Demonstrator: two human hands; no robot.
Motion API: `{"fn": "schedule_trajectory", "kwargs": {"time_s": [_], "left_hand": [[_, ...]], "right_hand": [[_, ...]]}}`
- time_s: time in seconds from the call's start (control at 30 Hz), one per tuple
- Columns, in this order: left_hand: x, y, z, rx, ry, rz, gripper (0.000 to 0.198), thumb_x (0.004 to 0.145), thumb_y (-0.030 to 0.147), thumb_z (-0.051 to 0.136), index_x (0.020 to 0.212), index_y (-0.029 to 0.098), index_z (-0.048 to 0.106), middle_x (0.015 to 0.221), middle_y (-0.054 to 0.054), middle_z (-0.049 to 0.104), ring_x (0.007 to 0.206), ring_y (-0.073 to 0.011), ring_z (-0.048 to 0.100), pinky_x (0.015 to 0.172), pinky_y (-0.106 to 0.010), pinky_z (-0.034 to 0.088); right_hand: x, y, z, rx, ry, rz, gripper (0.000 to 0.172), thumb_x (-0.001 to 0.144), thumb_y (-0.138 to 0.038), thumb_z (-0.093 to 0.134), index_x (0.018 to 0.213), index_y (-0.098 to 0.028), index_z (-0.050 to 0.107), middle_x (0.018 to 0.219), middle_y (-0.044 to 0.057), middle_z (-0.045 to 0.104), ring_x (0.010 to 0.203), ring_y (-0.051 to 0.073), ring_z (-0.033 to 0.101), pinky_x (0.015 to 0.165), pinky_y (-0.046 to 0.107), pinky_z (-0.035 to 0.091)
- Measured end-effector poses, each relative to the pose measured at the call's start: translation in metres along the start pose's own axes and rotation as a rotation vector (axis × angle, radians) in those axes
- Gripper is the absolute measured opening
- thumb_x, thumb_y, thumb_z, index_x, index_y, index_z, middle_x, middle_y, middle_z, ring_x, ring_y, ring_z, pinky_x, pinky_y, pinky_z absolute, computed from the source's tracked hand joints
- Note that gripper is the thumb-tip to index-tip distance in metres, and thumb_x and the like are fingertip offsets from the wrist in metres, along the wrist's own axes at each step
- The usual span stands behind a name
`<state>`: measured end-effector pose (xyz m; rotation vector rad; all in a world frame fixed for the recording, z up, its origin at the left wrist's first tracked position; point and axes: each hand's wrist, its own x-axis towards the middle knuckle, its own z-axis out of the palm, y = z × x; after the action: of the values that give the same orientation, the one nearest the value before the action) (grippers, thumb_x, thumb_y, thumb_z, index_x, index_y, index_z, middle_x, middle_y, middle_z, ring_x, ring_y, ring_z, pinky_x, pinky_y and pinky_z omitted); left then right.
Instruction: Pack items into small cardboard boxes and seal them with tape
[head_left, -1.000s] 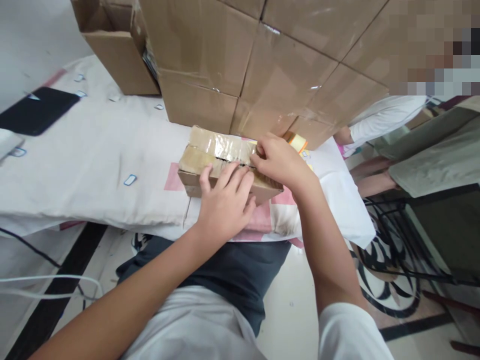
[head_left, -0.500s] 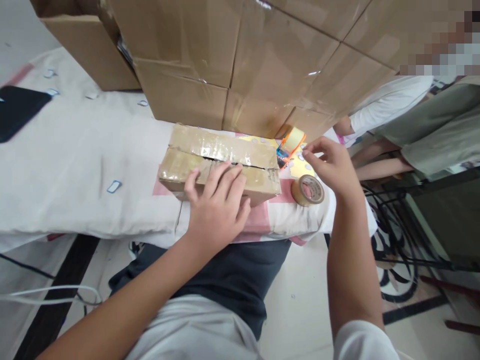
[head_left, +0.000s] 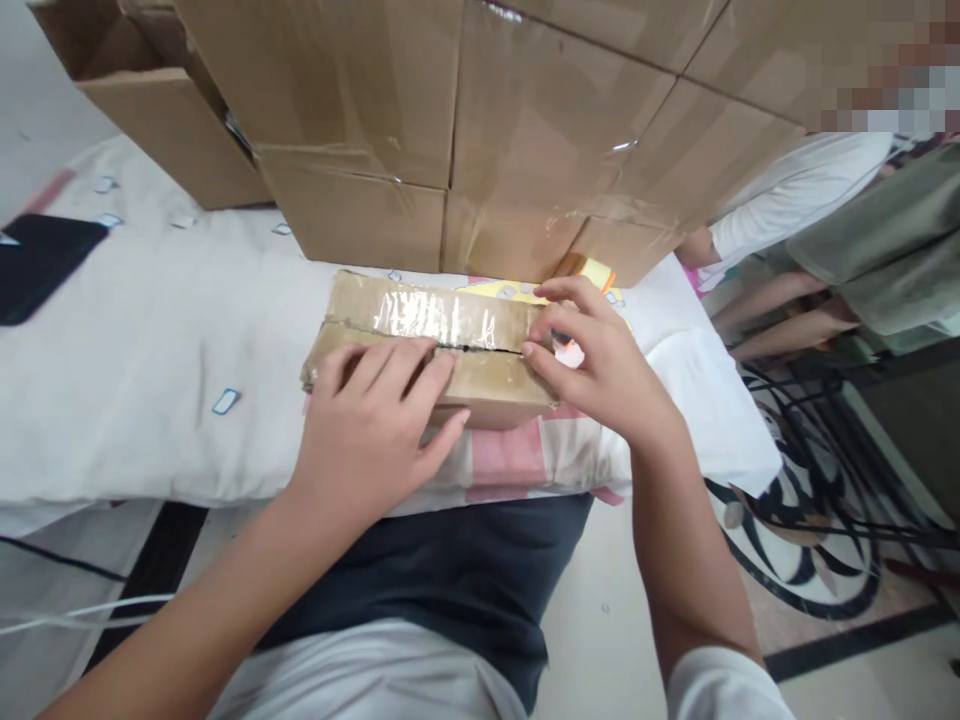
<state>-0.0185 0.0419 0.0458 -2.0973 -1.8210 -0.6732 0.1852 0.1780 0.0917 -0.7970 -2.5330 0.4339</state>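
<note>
Small carton (head_left: 480, 374): lies on the cloth directly before the wearer, long side across the view, under both hands; shiny tape covers its rear flap.
Seam on top: a narrow dark slit runs between the two long flaps, plainest between the hands.
Left hand (head_left: 369, 415): I have it palm down over the left part of the carton, fingers spread and bent, tips on the top near the slit; the thumb stretches across the front side, and I cannot tell whether it touches.
Right hand (head_left: 596, 360): I see it at the carton's right end, fingers curled, thumb and nearest finger close together by the end of the slit; whether they pinch a flap edge, I cannot tell.
Behind the carton: a wall of taped boxes (head_left: 360, 90) rises, with a yellow sheet (head_left: 491, 289) at its foot and an orange-edged roll (head_left: 598, 273) just beyond the right hand.
Left on the cloth (head_left: 165, 330): I make out a blue-edged label (head_left: 226, 401), a flat black item (head_left: 45, 268) and, farther back, a topless box (head_left: 161, 130).
Far right: a co-worker's white sleeve (head_left: 799, 195) beside the boxes.
</note>
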Motion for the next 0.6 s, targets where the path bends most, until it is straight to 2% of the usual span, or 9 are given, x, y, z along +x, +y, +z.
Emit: {"fn": "schedule_trajectory", "kwargs": {"time_s": [0.07,0.17,0.33,0.47,0.6], "left_hand": [[0.0,-0.003,0.0,0.008,-0.043,0.036,0.039,0.092,0.039,0.056,0.125,0.019,0.061,0.128,-0.014,0.068,0.113,-0.0354,0.064,0.095,-0.051,0.043],[0.0,-0.003,0.0,0.028,-0.06,0.045,0.038,0.092,0.039,0.054,0.121,0.016,0.063,0.119,-0.015,0.07,0.108,-0.0352,0.065,0.093,-0.05,0.045],[0.002,0.0,0.0,-0.029,-0.058,0.036,0.037,0.093,0.034,0.055,0.124,0.017,0.063,0.125,-0.015,0.069,0.115,-0.0344,0.063,0.104,-0.052,0.042],[0.002,0.0,0.0,-0.041,-0.04,0.04,0.035,0.093,0.031,0.055,0.124,0.018,0.063,0.125,-0.015,0.07,0.116,-0.0339,0.064,0.106,-0.053,0.042],[0.0,0.0,0.002,0.0,-0.012,0.053,0.031,0.095,0.031,0.054,0.121,0.017,0.063,0.123,-0.014,0.07,0.113,-0.0327,0.064,0.1,-0.051,0.043]], "right_hand": [[-0.006,-0.004,0.002,-0.024,-0.017,-0.001,0.017,0.094,-0.029,0.055,0.086,-0.024,0.069,0.131,0.009,0.055,0.129,0.032,0.049,0.109,0.051,0.042],[-0.012,-0.01,0.006,-0.076,-0.008,0.021,0.02,0.095,-0.029,0.054,0.088,-0.025,0.073,0.137,0.008,0.053,0.131,0.035,0.046,0.11,0.057,0.04],[-0.018,-0.016,0.006,-0.149,0.009,0.023,0.02,0.093,-0.03,0.058,0.096,-0.027,0.078,0.151,0.005,0.047,0.136,0.039,0.039,0.114,0.066,0.034],[-0.023,-0.023,0.005,-0.187,-0.032,-0.008,0.024,0.096,-0.039,0.057,0.103,-0.027,0.077,0.157,0.003,0.042,0.137,0.04,0.036,0.112,0.069,0.034],[-0.028,-0.033,0.01,-0.225,-0.086,0.031,0.037,0.094,-0.051,0.057,0.11,-0.022,0.072,0.162,0.009,0.033,0.14,0.044,0.031,0.111,0.071,0.034]]}}
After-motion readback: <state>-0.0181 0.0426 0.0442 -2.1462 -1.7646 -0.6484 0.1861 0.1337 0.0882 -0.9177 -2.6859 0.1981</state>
